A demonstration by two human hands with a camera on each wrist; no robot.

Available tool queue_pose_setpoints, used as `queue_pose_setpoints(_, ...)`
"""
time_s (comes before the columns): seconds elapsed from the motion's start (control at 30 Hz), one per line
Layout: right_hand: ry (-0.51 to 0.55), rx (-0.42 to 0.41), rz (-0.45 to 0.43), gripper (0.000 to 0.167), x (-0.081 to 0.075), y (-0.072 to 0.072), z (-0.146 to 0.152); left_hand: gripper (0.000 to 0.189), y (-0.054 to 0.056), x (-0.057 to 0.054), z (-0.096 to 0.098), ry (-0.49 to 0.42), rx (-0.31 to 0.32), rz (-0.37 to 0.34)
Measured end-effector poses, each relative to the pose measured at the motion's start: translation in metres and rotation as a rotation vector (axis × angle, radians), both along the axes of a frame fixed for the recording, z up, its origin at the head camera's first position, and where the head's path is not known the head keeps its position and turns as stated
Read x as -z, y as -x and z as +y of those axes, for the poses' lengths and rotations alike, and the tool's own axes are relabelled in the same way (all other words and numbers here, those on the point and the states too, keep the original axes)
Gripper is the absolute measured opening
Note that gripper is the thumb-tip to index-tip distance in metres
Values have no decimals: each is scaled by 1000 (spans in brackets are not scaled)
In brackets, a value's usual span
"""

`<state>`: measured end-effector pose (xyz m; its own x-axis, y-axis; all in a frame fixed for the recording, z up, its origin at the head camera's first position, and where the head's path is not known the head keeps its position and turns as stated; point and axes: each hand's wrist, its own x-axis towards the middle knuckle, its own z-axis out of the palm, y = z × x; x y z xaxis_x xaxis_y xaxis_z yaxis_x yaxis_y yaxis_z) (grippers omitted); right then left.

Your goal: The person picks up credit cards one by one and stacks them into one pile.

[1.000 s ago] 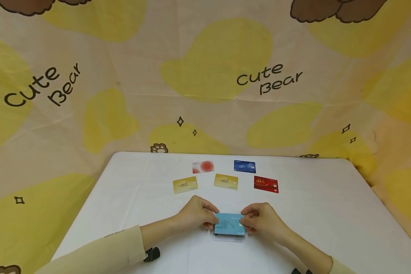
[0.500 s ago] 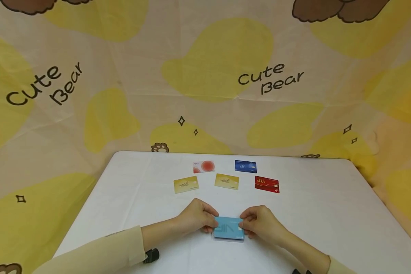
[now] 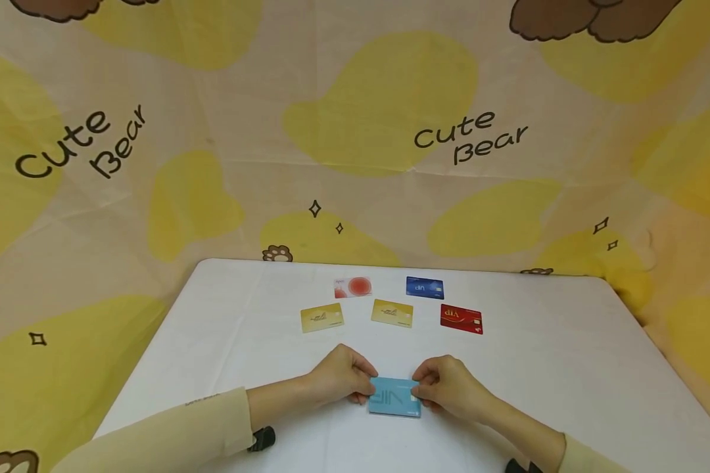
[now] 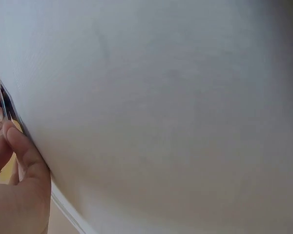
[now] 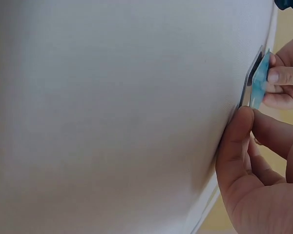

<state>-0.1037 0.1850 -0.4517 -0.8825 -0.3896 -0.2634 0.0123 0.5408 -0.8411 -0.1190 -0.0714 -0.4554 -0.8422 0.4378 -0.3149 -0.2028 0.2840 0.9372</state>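
Observation:
A light blue card [image 3: 394, 397] with large grey lettering lies near the front middle of the table in the head view. My left hand [image 3: 340, 376] pinches its left edge, and my right hand [image 3: 452, 386] pinches its right edge. In the right wrist view the blue card [image 5: 260, 82] is slightly bowed. Just under it, close to the tabletop, shows a thin flat piece with a clear edge and dark part [image 5: 249, 80]; from above it is almost wholly covered. The left wrist view catches only thin card edges by my left hand [image 4: 24, 180].
Beyond the hands lie several cards on the white table [image 3: 242, 315]: a white-and-red card [image 3: 352, 287], a blue card [image 3: 425, 288], two gold cards, left [image 3: 322, 318] and middle [image 3: 392, 313], and a red card [image 3: 461, 318]. A patterned cloth [image 3: 355, 131] hangs behind.
Both hands have lowered the light blue card a little toward the person. The clear-edged piece that stuck out below it is now nearly hidden beneath it.

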Motion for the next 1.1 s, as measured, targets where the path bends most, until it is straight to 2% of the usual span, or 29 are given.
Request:
queue_pose_setpoints(0.83,-56,-32,31,7,-2,3,-2,18,-4,-5,5,120,14,96)
queue_pose_setpoints(1.1,-53,-38,25,7,-2,2,-3,17,-5,-4,5,130,14,108)
